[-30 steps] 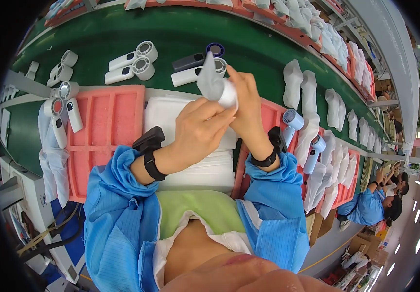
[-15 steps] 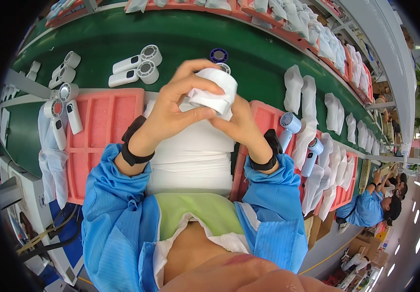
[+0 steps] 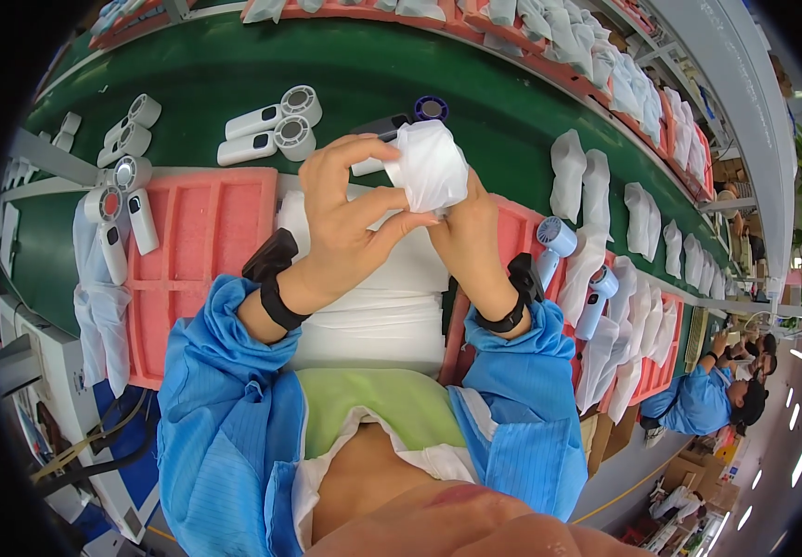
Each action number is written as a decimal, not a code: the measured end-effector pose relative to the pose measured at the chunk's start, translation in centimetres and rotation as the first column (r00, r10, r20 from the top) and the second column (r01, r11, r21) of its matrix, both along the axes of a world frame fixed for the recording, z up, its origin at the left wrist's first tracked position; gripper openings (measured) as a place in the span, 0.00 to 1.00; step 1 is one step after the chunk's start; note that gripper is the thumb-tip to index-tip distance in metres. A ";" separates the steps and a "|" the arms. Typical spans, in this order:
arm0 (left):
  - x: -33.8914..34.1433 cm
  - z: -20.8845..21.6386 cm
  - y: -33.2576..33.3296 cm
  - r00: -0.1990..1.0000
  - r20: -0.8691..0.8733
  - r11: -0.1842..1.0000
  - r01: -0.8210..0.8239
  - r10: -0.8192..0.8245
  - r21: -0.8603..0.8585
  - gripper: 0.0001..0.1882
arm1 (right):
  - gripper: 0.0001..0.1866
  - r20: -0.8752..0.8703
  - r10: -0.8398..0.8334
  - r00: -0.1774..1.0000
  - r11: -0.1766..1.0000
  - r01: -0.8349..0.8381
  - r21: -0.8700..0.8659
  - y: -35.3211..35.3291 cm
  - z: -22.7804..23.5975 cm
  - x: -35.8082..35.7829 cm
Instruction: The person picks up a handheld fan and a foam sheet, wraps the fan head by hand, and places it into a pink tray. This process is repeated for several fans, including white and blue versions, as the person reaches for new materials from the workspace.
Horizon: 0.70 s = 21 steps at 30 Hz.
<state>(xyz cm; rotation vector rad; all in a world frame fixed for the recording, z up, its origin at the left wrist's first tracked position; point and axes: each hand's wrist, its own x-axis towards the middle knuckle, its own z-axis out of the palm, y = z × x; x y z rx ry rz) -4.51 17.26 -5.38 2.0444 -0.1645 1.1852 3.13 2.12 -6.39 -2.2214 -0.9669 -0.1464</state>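
Above a stack of white bags, both hands hold a handheld fan in a thin white bag. My left hand grips the left side of its round wrapped end, fingertips at the upper edge and thumb below. My right hand is closed around its lower right part, with most of those fingers hidden behind it. The handle cannot be made out. Just beyond, partly covered by my hands, a dark fan with a purple ring lies on the green belt.
Pairs of white fans lie on the belt at left; bagged fans lie at right. Pink foam trays flank the bag stack, the right one holding light-blue fans. A grey frame post stands left. Co-workers sit far right.
The bagged fan has turned in my hands and moved slightly right, its wrapped round end now facing me more. My left hand has shifted its hold. Items on the belt have slid right.
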 end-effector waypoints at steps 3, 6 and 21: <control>0.3 0.0 1.5 0.999 -0.052 0.998 -0.013 0.010 -0.064 0.10 | 0.24 -0.175 0.002 0.985 1.000 0.002 0.022 -0.3 1.3 -0.5; 0.5 -0.5 1.5 0.997 -0.069 0.981 0.006 -0.020 -0.192 0.10 | 0.24 -0.448 0.065 0.892 0.997 -0.045 0.055 -0.3 2.4 -1.0; 2.9 -6.4 -2.5 0.799 -0.435 0.885 0.246 -0.416 -0.395 0.09 | 0.28 -0.014 -0.527 0.850 0.807 0.495 -0.323 -6.4 -6.8 12.8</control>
